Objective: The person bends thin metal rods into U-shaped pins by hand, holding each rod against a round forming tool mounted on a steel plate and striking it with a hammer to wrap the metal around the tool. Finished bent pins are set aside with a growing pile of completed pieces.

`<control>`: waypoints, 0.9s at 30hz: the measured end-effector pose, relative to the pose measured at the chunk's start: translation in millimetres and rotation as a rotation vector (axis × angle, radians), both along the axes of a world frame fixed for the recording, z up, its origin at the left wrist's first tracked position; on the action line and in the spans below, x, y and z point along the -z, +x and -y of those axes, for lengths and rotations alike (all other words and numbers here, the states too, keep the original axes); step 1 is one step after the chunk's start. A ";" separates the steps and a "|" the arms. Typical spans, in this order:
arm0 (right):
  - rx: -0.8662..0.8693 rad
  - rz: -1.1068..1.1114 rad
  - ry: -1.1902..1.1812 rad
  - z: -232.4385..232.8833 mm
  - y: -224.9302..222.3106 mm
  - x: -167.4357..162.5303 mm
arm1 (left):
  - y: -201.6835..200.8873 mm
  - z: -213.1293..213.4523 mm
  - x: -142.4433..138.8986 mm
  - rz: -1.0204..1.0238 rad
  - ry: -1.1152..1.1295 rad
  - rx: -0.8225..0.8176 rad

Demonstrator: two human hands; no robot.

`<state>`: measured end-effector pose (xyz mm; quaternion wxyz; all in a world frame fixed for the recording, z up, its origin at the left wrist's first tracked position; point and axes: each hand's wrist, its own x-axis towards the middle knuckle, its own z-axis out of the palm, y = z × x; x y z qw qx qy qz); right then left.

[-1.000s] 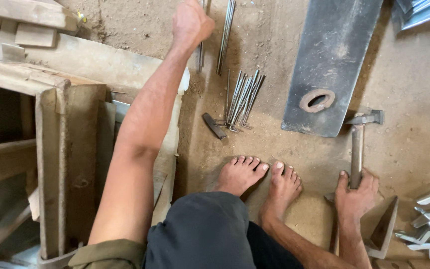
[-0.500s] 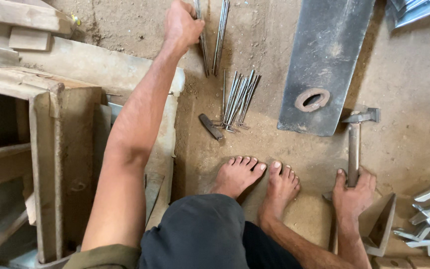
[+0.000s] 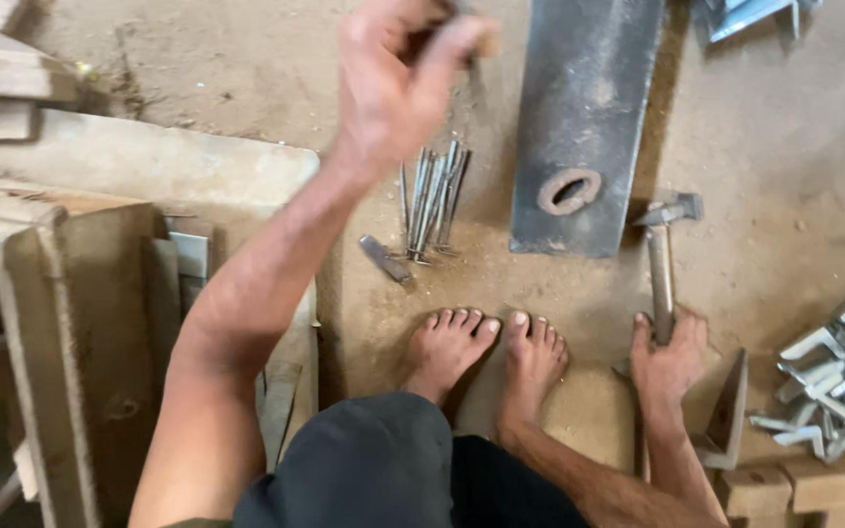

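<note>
Head view, left hand (image 3: 393, 83) at twelve o'clock pinching something blurred above nails (image 3: 432, 200), right hand (image 3: 670, 357) at four o'clock gripping hammer (image 3: 661, 264).

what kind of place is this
Probably a small, informal metal or carpentry workshop with work done on the ground. A barefoot person squats on the dirt floor, right hand on a hammer. Nearby lie long nails, a heavy steel plate and cut metal pieces.
</note>
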<state>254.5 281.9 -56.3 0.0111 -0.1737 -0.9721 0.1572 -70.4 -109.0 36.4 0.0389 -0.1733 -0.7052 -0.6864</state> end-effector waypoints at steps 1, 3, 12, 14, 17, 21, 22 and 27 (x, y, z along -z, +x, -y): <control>0.008 0.003 -0.002 -0.1 -0.6 0.3 | 11.2 -20.8 -7.3 -0.149 0.042 0.030; 0.007 -0.002 -0.010 0.8 -1.8 0.3 | 26.1 -58.5 -15.4 -0.461 -0.019 0.038; -0.030 -0.138 -0.131 22.4 -30.7 -52.4 | 34.7 -90.3 -7.9 -0.033 -0.015 0.024; -0.093 -0.219 -0.173 34.8 -44.3 -78.6 | 40.3 -86.7 -11.7 0.251 0.232 0.100; -0.190 -0.246 -0.609 64.0 -76.5 -105.7 | 50.6 -92.1 -17.4 0.614 0.396 0.171; -0.188 0.036 -1.119 98.3 -111.7 -120.1 | 72.7 -107.0 -20.3 0.849 0.411 0.211; -0.156 0.115 -1.220 102.8 -117.3 -120.1 | 77.2 -108.1 -20.6 0.817 0.379 0.217; -0.100 0.176 -1.220 109.0 -122.7 -112.6 | 90.1 -102.1 -29.0 0.461 0.195 0.251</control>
